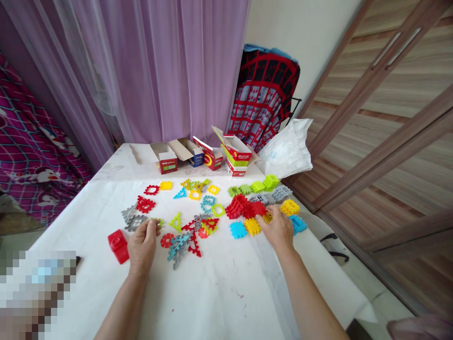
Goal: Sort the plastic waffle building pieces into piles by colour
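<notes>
My left hand [143, 242] is closed in a pinch, with a small lime-green plastic piece [160, 222] at its fingertips. A red plastic box [118, 246] lies just left of it, and grey notched squares [136, 223] sit beyond. My right hand [279, 230] reaches over the sorted stacks, thumb and fingers around a yellow notched square [268, 217]; some fingertips are hidden. Beside that hand are red interlocking squares [238, 207], another yellow square [253, 227] and blue squares [238, 230]. Between my hands lie blue-grey triangles [179, 246] and a red flower-shaped disc [167, 241].
Opened small cartons, including a red one [167, 163] and a blue one [196, 158], stand along the back of the white-covered table [212, 302]. A white plastic bag [287, 148] is at the back right. Green stacks [271, 182] lie before it. Wooden wardrobe doors [385, 118] flank the right.
</notes>
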`<state>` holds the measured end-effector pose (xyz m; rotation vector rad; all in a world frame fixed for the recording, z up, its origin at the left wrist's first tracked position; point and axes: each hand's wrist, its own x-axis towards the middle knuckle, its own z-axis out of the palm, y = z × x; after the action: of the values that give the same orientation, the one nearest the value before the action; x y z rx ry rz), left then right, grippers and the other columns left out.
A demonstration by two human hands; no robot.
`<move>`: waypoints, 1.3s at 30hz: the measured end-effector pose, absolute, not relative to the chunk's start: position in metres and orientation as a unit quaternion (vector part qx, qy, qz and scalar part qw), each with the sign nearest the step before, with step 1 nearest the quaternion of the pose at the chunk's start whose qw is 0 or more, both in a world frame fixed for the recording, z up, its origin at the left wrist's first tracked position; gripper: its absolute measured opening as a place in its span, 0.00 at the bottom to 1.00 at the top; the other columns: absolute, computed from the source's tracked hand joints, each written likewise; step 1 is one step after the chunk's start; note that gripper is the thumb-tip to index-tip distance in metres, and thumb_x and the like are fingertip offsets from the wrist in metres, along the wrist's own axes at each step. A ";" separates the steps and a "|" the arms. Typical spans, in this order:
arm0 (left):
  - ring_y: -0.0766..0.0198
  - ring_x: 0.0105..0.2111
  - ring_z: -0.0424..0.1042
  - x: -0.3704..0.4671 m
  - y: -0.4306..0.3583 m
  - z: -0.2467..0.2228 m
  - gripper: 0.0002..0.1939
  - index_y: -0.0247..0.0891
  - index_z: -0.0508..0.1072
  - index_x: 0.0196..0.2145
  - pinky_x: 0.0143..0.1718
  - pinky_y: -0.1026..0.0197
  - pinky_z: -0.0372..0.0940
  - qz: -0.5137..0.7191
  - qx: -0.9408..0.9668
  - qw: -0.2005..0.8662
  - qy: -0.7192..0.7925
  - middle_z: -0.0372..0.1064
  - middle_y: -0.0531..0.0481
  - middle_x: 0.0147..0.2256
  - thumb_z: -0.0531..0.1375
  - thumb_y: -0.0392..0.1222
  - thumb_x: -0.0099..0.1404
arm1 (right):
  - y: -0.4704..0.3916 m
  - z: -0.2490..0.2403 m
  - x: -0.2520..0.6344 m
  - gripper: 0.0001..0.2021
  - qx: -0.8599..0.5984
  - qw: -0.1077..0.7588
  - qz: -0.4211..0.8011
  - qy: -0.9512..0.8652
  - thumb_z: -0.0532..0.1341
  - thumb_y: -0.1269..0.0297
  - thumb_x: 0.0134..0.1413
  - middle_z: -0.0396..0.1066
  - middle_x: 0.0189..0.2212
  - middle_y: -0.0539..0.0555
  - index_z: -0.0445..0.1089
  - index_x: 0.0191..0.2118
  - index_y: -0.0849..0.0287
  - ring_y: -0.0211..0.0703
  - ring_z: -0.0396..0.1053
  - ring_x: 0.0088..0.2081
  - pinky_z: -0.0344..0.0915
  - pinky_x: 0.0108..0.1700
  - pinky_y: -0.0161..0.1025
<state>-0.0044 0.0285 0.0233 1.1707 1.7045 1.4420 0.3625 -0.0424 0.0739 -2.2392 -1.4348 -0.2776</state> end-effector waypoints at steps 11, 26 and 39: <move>0.61 0.27 0.75 -0.004 0.027 0.025 0.21 0.37 0.77 0.34 0.24 0.63 0.67 0.517 0.450 0.284 0.670 0.75 0.48 0.27 0.56 0.57 0.57 | -0.020 0.064 0.354 0.14 -0.817 0.166 -0.148 -0.532 0.64 0.57 0.53 0.76 0.36 0.58 0.69 0.44 0.58 0.50 0.69 0.41 0.55 0.40 0.41; 0.62 0.25 0.74 -0.004 0.029 0.024 0.20 0.37 0.77 0.33 0.25 0.63 0.68 0.530 0.448 0.287 0.660 0.75 0.49 0.25 0.57 0.56 0.58 | -0.027 0.077 0.352 0.06 -0.728 0.275 -0.239 -0.580 0.59 0.64 0.58 0.75 0.33 0.56 0.72 0.35 0.57 0.49 0.66 0.39 0.55 0.40 0.42; 0.59 0.28 0.75 -0.003 0.030 0.011 0.22 0.39 0.75 0.32 0.30 0.61 0.68 0.476 0.538 0.269 0.642 0.76 0.48 0.26 0.52 0.59 0.61 | -0.006 0.049 0.224 0.08 -0.499 0.446 -0.109 -0.735 0.56 0.70 0.60 0.73 0.27 0.51 0.69 0.31 0.56 0.42 0.67 0.32 0.60 0.38 0.37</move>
<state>-0.0034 0.0296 0.0114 1.4521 1.7302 1.2825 0.2237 -0.0059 0.0488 -1.2356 -1.8216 -0.2709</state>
